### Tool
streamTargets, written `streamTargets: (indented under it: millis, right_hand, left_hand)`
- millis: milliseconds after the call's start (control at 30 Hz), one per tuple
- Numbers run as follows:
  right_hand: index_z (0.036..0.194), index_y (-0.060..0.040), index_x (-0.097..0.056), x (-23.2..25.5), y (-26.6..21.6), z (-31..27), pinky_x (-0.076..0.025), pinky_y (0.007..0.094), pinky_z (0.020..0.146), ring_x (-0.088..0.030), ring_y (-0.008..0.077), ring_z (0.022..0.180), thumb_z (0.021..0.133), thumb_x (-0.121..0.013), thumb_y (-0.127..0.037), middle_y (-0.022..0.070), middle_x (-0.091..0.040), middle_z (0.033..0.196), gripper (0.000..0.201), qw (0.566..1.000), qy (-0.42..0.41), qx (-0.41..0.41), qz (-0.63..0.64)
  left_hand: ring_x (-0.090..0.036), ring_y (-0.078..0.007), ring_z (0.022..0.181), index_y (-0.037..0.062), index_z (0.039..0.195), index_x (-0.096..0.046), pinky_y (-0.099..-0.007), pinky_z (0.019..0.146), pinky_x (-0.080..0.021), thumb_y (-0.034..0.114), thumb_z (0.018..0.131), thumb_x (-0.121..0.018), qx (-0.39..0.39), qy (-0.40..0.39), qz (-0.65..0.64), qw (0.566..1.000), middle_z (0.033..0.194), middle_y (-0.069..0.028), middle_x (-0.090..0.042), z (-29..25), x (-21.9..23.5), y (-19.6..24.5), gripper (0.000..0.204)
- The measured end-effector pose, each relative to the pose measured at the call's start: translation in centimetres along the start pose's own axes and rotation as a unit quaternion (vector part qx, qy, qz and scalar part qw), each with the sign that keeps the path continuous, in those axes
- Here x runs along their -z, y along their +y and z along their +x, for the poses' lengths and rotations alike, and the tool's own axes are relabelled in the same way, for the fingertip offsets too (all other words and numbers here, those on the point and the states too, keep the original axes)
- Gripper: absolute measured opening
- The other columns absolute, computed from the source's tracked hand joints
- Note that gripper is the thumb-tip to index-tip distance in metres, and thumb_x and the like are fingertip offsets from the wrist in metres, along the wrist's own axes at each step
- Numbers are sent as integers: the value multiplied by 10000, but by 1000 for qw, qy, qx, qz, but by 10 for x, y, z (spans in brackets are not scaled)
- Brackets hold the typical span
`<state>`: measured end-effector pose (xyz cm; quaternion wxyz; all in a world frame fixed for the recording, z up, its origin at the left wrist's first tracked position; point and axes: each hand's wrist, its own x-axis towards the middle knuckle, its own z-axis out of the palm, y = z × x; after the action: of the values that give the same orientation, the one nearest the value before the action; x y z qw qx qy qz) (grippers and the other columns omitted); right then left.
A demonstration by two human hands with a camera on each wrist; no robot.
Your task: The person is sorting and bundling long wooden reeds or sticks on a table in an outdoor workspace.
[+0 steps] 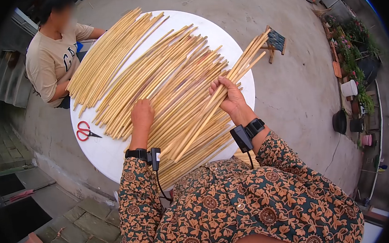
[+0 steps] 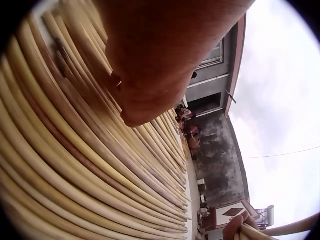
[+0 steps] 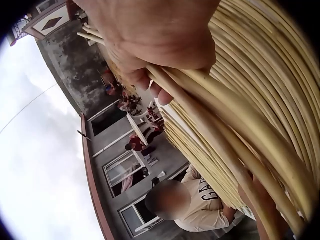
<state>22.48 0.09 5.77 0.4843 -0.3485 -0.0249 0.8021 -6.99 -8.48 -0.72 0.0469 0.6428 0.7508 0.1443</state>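
Many long pale sticks [image 1: 173, 77] lie side by side across a round white table. My right hand [image 1: 230, 96] grips a small bundle of sticks [image 1: 204, 123], held slantwise above the others; in the right wrist view that hand [image 3: 155, 40] has its fingers curled round the bundle [image 3: 235, 130]. My left hand [image 1: 142, 114] is low over the sticks in the middle of the table, its fingers bent downward. In the left wrist view the hand [image 2: 150, 65] is at the sticks [image 2: 90, 145], with its fingertips mostly hidden, so whether it pinches any cannot be told.
Red-handled scissors [image 1: 85, 131] lie near the table's left edge [image 1: 91, 150]. A person in a beige shirt [image 1: 50, 57] sits at the far left side. A folding stool [image 1: 274, 42] stands beyond the table on the right, with plant pots [image 1: 349, 88] farther off.
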Motion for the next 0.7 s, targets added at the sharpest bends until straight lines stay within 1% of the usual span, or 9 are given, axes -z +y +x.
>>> streamTargets:
  millis: [33, 100, 200, 267, 300, 400, 433, 533, 700]
  right_hand:
    - [982, -1, -533, 0, 1, -2, -565, 370, 705, -621, 228, 829, 874, -611, -75, 94, -586, 851, 153, 998, 65, -5, -25]
    - [989, -7, -541, 5, 1, -1, -571, 382, 750, -620, 235, 871, 867, -620, -71, 125, -606, 919, 158, 996, 80, -11, -42]
    - [1005, 24, -554, 21, 3, 6, -569, 394, 803, -619, 259, 973, 873, -611, -64, 172, -622, 1018, 169, 996, 61, -8, -71]
    - [996, 41, -566, 29, 3, 9, -568, 385, 780, -633, 259, 935, 868, -619, -59, 164, -626, 1009, 172, 995, 36, -9, -90]
    - [939, 50, -579, 20, 4, 3, -562, 391, 799, -634, 254, 937, 871, -613, -58, 151, -625, 960, 133, 997, 67, 0, -40]
    - [980, 45, -559, 26, 11, 10, -554, 394, 815, -634, 252, 906, 882, -595, -56, 146, -620, 951, 145, 996, 81, 0, -32]
    - [975, 27, -548, 27, 15, 12, -553, 396, 808, -631, 243, 889, 880, -587, -46, 132, -613, 930, 125, 996, 87, -5, -31]
    - [964, -18, -518, 28, 27, 12, -549, 401, 792, -622, 228, 846, 877, -566, -22, 97, -591, 875, 99, 995, 97, -19, -21]
    - [1003, -37, -482, 41, 37, 12, -548, 410, 774, -604, 236, 796, 882, -549, -16, 81, -552, 842, 140, 998, 36, -44, -12]
  left_hand:
    - [-586, -311, 773, 43, 896, -584, -414, 681, -487, 79, 799, -593, -1, -8, -57, 998, 839, -124, -594, -1, 5, 7, 103]
    - [-595, -248, 728, 27, 917, -583, -356, 655, -493, 71, 829, -586, -1, -25, -171, 985, 818, -93, -604, -7, 12, 25, 98]
    - [-585, -179, 717, 10, 941, -595, -330, 654, -474, 140, 849, -615, 87, -207, -421, 879, 803, -71, -611, -17, 25, 53, 160]
    - [-560, -146, 709, 12, 961, -602, -302, 660, -472, 148, 860, -616, 47, -250, -429, 867, 778, -58, -600, -22, 26, 68, 170]
    - [-548, -129, 706, 13, 971, -605, -288, 663, -471, 153, 866, -616, 31, -268, -433, 860, 765, -51, -594, -25, 28, 71, 175]
    - [-544, -93, 751, 5, 995, -584, -262, 673, -470, 155, 903, -595, 41, -343, -426, 836, 818, -19, -574, -18, 38, 67, 176]
    - [-580, -169, 848, 16, 983, -602, -334, 784, -472, 200, 894, -613, -30, -282, -378, 881, 878, -56, -616, -14, 30, 54, 205]
    - [-553, -274, 1050, 54, 1090, -598, -403, 881, -441, 254, 875, -616, -80, -56, -156, 983, 1090, -121, -617, 17, 10, 9, 295]
    - [-290, -331, 1336, 87, 1350, -409, -519, 1059, -259, 348, 900, -557, -43, -81, 29, 995, 1429, -126, -363, 23, -13, 1, 541]
